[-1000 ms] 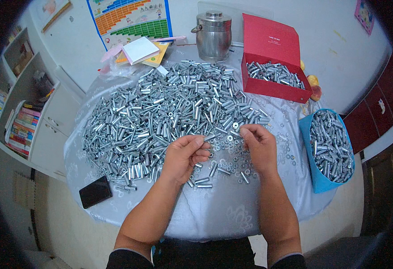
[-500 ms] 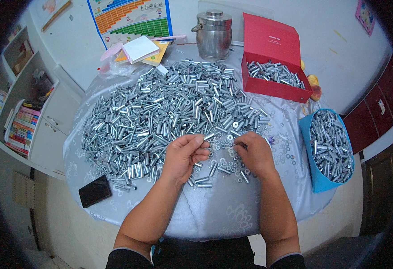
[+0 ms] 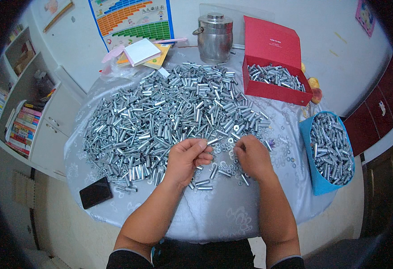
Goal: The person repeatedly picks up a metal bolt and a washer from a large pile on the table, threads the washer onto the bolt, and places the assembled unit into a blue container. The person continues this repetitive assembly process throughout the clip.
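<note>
Pinching a short metal sleeve (image 3: pixel 212 141) near its end, the left hand (image 3: pixel 188 159) has its grip closed on it, the free end poking out toward the right hand (image 3: pixel 252 154), just above the near right edge of the heap (image 3: pixel 156 119). And here's the tense bit: that pinch looks to be thumb and fingertip only, so a nudge on the free end could twist the smooth sleeve loose, and down among its lookalikes it would be hard to pick out! Over to the right hand, curled with its fingers pointing down beside the loose washers (image 3: pixel 236 128); its own knuckles hide the tips, so I can't tell whether that grip holds anything. Washers this thin and flat could well slide away on the satiny cloth or come up two at once, since they lie so close together. Watch the forearms too: loose sleeves (image 3: pixel 204 188) lie between them on the bench (image 3: pixel 192 217), and a careless sweep might set those rolling toward the near edge. Off to the right, the blue bin (image 3: pixel 311 163) is so full that a knock could spill its top layer.
</note>
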`<state>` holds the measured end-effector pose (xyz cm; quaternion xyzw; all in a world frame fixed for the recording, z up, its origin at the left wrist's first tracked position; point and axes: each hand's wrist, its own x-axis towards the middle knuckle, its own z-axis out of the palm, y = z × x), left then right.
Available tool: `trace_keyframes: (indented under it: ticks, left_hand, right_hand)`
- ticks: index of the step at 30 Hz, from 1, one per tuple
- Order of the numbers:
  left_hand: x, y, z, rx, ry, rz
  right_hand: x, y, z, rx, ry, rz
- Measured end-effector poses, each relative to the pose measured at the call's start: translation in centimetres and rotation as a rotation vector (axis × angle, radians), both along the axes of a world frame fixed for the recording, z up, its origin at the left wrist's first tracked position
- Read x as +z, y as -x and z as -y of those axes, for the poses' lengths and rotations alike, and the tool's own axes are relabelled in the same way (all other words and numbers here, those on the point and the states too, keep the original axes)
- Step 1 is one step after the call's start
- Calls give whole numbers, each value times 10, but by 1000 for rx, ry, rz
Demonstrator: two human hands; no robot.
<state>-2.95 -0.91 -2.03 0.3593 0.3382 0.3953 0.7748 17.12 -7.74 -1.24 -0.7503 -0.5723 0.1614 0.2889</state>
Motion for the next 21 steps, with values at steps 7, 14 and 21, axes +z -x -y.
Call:
trace_keyframes:
  ticks: [7, 14, 21]
  left_hand:
    - [1, -3, 3, -31, -21, -25]
    - [1, -4, 5, -39, -46, -26]
    - [1, -3, 5, -69, -75, -17]
  right_hand:
    - [7, 6, -2, 9, -211, -981]
    - [3, 9, -3, 42, -269, -1062]
    - [7, 11, -1, 86, -215, -1054]
